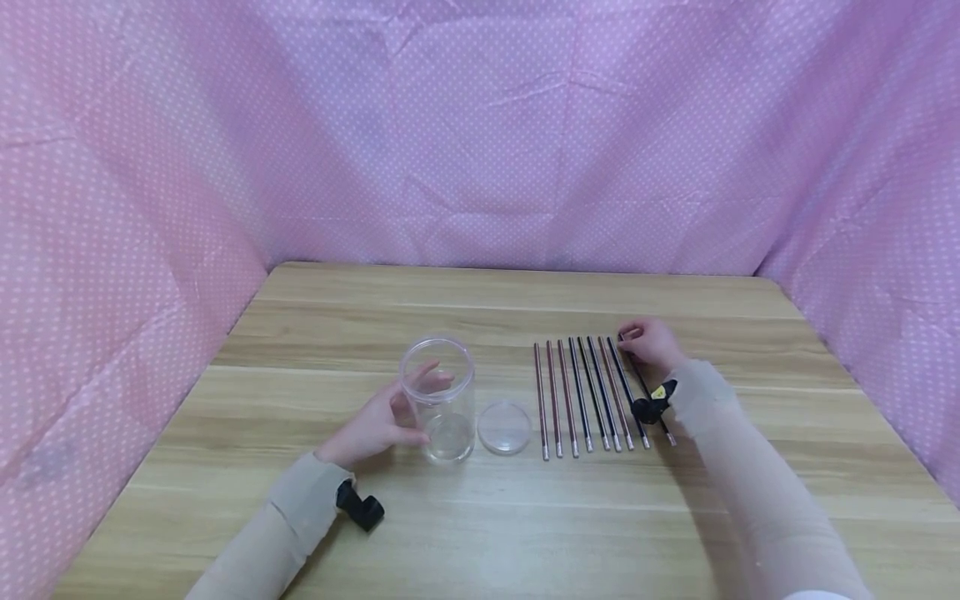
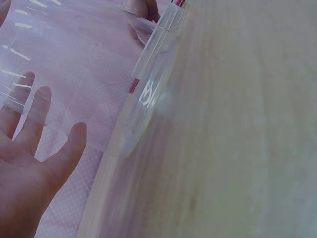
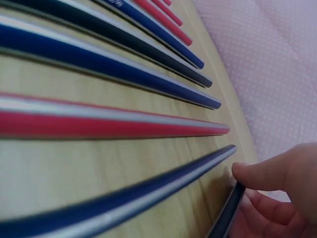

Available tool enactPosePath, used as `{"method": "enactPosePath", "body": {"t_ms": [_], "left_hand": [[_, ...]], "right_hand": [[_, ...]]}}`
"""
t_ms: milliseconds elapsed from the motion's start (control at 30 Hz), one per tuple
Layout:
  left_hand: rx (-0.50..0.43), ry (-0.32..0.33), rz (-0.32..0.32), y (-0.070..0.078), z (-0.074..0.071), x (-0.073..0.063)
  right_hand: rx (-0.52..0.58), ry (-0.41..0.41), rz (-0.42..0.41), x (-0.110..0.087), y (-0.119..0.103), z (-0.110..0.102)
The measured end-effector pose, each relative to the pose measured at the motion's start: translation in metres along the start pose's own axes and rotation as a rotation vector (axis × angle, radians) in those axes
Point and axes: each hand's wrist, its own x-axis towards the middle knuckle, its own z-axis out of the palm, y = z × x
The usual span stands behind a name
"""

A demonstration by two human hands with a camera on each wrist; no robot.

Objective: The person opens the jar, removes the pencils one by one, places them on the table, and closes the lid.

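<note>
A clear round jar (image 1: 437,400) stands upright without a lid on the wooden table. My left hand (image 1: 378,423) is around its left side, thumb at the front and fingers behind, seen through the clear wall. To the right of the jar lies a clear round lid (image 1: 505,428). Beyond it several red and dark pencils (image 1: 554,400) lie side by side, metal ends toward me. My right hand (image 1: 651,343) pinches the far end of the rightmost dark pencil (image 3: 225,218) between thumb and fingers. This pencil slants beside the row.
The wooden table (image 1: 480,533) ends at a back edge, where a pink dotted cloth (image 1: 480,150) hangs behind and along both sides. Small black cameras sit on the left wrist (image 1: 362,507) and the right wrist (image 1: 651,410).
</note>
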Motion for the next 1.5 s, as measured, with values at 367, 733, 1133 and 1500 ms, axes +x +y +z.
{"method": "enactPosePath", "body": {"t_ms": [367, 733, 1133, 1500], "left_hand": [[-0.065, -0.015, -0.016, 0.001, 0.001, -0.001], [-0.075, -0.016, -0.019, -0.001, 0.0, -0.001], [-0.051, -0.016, -0.02, 0.0, 0.0, -0.002], [0.006, 0.013, -0.001, -0.002, 0.0, -0.001]], "right_hand": [[-0.089, 0.019, -0.019, -0.001, -0.003, 0.003], [-0.076, 0.02, -0.009, -0.001, -0.002, 0.0], [-0.059, 0.05, -0.037, -0.014, -0.013, -0.009], [-0.062, 0.027, -0.108, -0.019, -0.036, -0.004]]}}
